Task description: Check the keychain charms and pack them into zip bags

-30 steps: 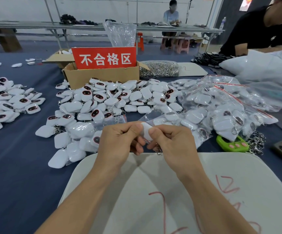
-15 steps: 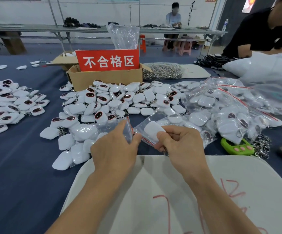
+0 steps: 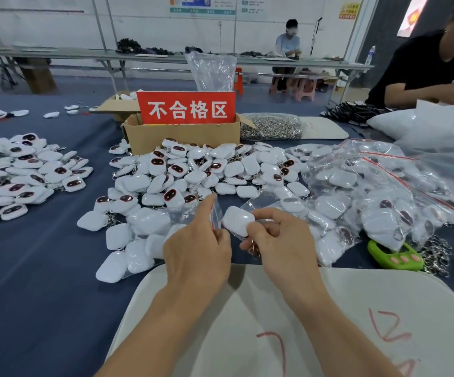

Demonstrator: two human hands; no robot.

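My right hand [image 3: 283,243] pinches a white keychain charm [image 3: 237,220], back side up, with its metal ring hanging below the fingers. My left hand [image 3: 197,246] holds the red-striped mouth of a clear zip bag [image 3: 215,210] just left of the charm. The charm's edge sits at the bag's opening. A heap of loose white charms [image 3: 193,172] with dark red faces lies behind my hands. Bagged charms [image 3: 370,197] are piled to the right.
A cardboard box [image 3: 182,136] with a red sign stands behind the heap. A second charm pile [image 3: 22,175] lies at the left. A bag of metal rings [image 3: 270,127], a green gadget [image 3: 394,257] and a white board [image 3: 302,322] in front of me. A person in black sits at the right.
My hands drew apart from working one charm together; the left hand took hold of a zip bag's mouth and the right hand brought the charm up to it.
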